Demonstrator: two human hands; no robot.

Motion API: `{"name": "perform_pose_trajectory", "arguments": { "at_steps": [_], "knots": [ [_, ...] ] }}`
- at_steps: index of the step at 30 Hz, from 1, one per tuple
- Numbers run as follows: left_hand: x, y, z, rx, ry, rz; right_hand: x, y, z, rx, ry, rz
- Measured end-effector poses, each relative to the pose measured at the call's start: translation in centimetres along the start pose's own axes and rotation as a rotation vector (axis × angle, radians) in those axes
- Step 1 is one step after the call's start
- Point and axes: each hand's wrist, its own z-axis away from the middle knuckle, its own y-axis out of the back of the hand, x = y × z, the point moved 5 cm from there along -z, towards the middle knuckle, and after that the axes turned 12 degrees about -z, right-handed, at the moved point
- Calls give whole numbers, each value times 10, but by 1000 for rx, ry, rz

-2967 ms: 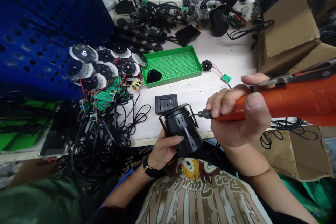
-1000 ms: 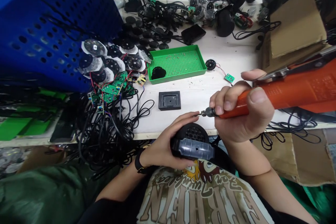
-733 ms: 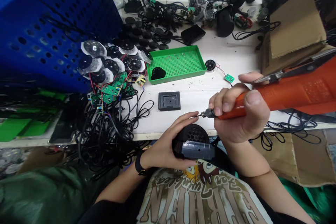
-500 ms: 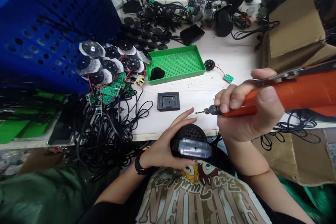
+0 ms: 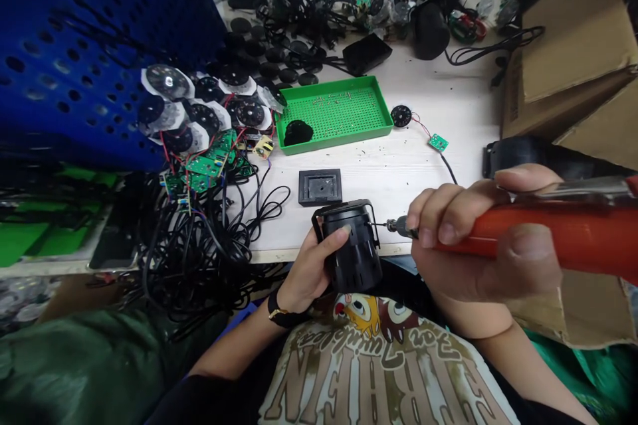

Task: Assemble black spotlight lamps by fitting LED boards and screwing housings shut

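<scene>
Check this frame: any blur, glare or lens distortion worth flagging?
Head view: wide-angle distortion bends the blue perforated panel and swells the orange electric screwdriver at the right edge; a bright reflection marks the shiny disc; the black housing shows no obvious motion blur.

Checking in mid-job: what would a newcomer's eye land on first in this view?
The orange electric screwdriver in the right hand stands out at lower right, its bit beside the black cylindrical housing in the left hand. A large blue perforated panel fills the upper left, and a bright green perforated tray sits mid-bench.
</scene>
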Motion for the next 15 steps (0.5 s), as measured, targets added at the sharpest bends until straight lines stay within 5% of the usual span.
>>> {"name": "perform_pose_trajectory", "arguments": {
  "at_steps": [10, 15],
  "knots": [
    [12, -8, 3, 13, -96, -57, 31, 7, 13, 0, 32, 80],
    [17, -9, 4, 32, -116, -103, 53, 20, 23, 54, -241, 165]
  ]
}}
